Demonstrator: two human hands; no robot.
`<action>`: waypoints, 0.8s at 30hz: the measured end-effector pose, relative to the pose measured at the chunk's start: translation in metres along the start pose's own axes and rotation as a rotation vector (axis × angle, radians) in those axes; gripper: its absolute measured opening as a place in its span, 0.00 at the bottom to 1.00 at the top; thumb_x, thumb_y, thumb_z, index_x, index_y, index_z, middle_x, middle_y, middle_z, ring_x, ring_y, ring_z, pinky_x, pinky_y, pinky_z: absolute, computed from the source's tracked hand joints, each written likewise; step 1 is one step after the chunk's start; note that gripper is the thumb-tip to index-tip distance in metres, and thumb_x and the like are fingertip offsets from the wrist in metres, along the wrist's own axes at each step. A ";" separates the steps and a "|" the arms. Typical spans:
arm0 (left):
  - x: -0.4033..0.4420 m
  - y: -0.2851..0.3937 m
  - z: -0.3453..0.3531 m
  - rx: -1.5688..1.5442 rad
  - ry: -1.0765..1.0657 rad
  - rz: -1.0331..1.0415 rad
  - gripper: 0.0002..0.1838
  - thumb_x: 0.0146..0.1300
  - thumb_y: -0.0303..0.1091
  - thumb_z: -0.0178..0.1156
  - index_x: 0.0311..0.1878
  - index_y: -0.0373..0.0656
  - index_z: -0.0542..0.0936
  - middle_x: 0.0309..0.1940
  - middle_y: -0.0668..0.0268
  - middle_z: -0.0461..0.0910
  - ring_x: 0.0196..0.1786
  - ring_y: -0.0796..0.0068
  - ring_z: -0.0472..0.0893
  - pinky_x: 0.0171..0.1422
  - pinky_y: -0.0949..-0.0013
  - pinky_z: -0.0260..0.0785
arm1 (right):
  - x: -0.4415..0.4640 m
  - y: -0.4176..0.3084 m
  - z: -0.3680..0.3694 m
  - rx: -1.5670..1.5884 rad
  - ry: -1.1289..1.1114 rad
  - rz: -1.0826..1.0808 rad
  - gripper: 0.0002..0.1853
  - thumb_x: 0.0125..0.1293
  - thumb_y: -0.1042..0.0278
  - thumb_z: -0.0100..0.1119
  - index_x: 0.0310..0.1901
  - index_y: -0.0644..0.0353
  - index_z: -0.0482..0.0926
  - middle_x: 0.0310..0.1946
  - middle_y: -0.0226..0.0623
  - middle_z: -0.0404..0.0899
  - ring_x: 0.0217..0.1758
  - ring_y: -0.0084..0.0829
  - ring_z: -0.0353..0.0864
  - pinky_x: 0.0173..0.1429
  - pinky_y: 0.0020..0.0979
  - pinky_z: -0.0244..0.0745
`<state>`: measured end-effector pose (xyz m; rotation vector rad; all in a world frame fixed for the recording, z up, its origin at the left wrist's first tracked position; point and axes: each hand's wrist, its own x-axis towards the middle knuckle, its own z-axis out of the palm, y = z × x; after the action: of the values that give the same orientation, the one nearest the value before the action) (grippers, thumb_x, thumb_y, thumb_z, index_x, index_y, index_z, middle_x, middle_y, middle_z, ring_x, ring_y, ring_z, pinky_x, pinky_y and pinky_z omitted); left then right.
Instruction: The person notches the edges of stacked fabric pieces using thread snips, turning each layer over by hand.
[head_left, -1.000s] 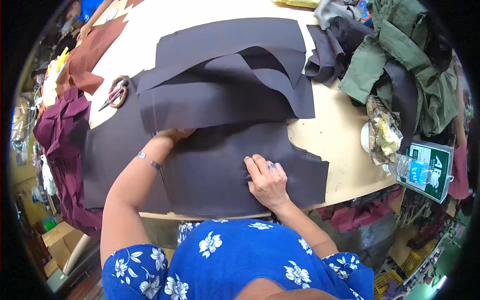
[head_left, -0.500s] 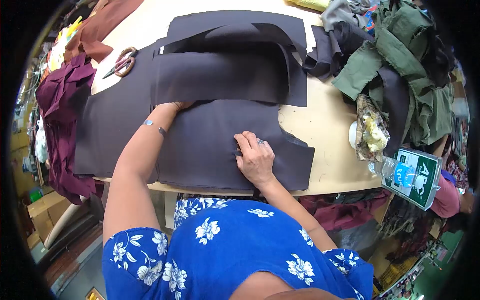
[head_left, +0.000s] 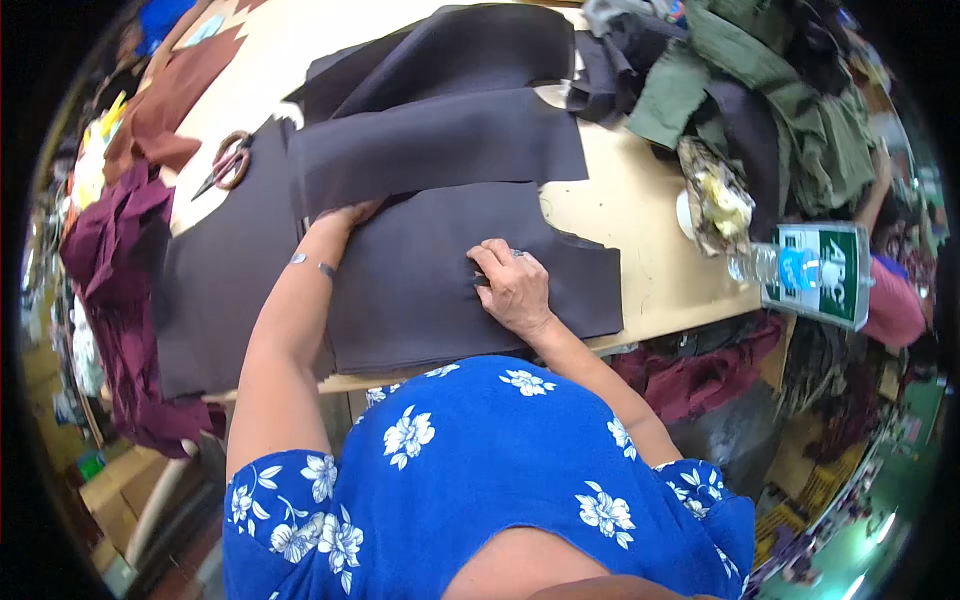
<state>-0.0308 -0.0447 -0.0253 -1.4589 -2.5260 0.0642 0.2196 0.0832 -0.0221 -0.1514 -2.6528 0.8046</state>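
Observation:
Dark fabric pieces [head_left: 430, 290] lie layered on the pale table, with a cut curve along their right side. Under the lower edge of a folded-back dark panel [head_left: 440, 140] is my left hand [head_left: 352, 213], its fingers hidden by the cloth. My right hand [head_left: 512, 285] rests on the lower fabric with its fingers curled together; a tiny thing shows at the fingertips, too small to make out. Scissors [head_left: 233, 162] with brown wrapped handles lie at the upper left, beside the dark cloth.
Maroon cloth [head_left: 115, 290] hangs over the left edge, near rust-coloured cloth [head_left: 165, 120]. Green scraps [head_left: 790, 110] are heaped at the upper right. A wrapped food packet [head_left: 722, 200], a clear bottle [head_left: 775, 268] and a green-and-white case [head_left: 838, 275] are at the right. Another person's pink sleeve [head_left: 893, 305] is beyond.
The raised dark panel has come down flatter over the layers, and the cloth behind it has bunched into a fold. Both hands stay in about the same places on the fabric; the view has shifted.

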 end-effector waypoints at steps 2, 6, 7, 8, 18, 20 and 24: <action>-0.002 -0.001 0.002 -0.004 0.013 0.020 0.23 0.60 0.44 0.46 0.56 0.43 0.67 0.52 0.58 0.71 0.50 0.60 0.74 0.58 0.62 0.62 | 0.000 0.000 -0.006 0.058 0.027 -0.016 0.18 0.41 0.75 0.62 0.38 0.56 0.74 0.36 0.32 0.74 0.31 0.35 0.78 0.36 0.33 0.72; 0.000 -0.001 0.005 -0.010 0.029 0.044 0.24 0.61 0.45 0.46 0.57 0.43 0.66 0.53 0.58 0.71 0.50 0.60 0.73 0.59 0.62 0.62 | -0.025 -0.004 -0.037 0.075 0.009 0.163 0.18 0.42 0.77 0.60 0.39 0.56 0.74 0.36 0.32 0.74 0.32 0.37 0.78 0.36 0.34 0.74; 0.000 -0.001 0.006 -0.011 0.030 0.052 0.24 0.61 0.46 0.46 0.57 0.43 0.66 0.53 0.58 0.70 0.50 0.60 0.73 0.59 0.62 0.62 | -0.035 -0.004 -0.046 0.041 0.021 0.207 0.18 0.42 0.77 0.60 0.39 0.56 0.74 0.37 0.33 0.74 0.32 0.38 0.78 0.37 0.34 0.74; -0.001 0.000 0.006 -0.011 0.034 0.052 0.24 0.61 0.46 0.45 0.57 0.43 0.66 0.53 0.57 0.70 0.51 0.60 0.73 0.59 0.62 0.62 | -0.045 -0.004 -0.055 0.007 0.030 0.245 0.18 0.42 0.77 0.60 0.40 0.56 0.74 0.37 0.33 0.74 0.33 0.38 0.79 0.37 0.34 0.75; -0.004 0.002 0.009 -0.029 0.056 0.071 0.26 0.61 0.48 0.45 0.59 0.44 0.63 0.56 0.57 0.69 0.52 0.60 0.72 0.61 0.62 0.61 | -0.096 0.042 -0.074 -0.251 0.258 0.800 0.34 0.52 0.62 0.64 0.61 0.58 0.62 0.57 0.50 0.65 0.52 0.49 0.73 0.56 0.40 0.68; -0.004 0.003 0.008 -0.040 0.061 0.073 0.27 0.61 0.49 0.45 0.60 0.44 0.63 0.56 0.57 0.68 0.53 0.60 0.72 0.61 0.62 0.60 | -0.092 0.050 -0.072 -0.088 0.235 0.899 0.33 0.53 0.61 0.64 0.60 0.60 0.64 0.54 0.50 0.69 0.53 0.48 0.73 0.58 0.39 0.66; -0.004 0.003 0.007 -0.050 0.066 0.072 0.28 0.62 0.50 0.45 0.61 0.44 0.62 0.57 0.57 0.68 0.53 0.60 0.72 0.62 0.62 0.60 | -0.083 0.059 -0.070 -0.096 0.097 0.892 0.28 0.54 0.59 0.62 0.55 0.62 0.69 0.48 0.47 0.74 0.51 0.46 0.74 0.55 0.39 0.68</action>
<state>-0.0278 -0.0463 -0.0335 -1.5450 -2.4390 -0.0349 0.3224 0.1513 -0.0261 -1.4196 -2.4705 0.8620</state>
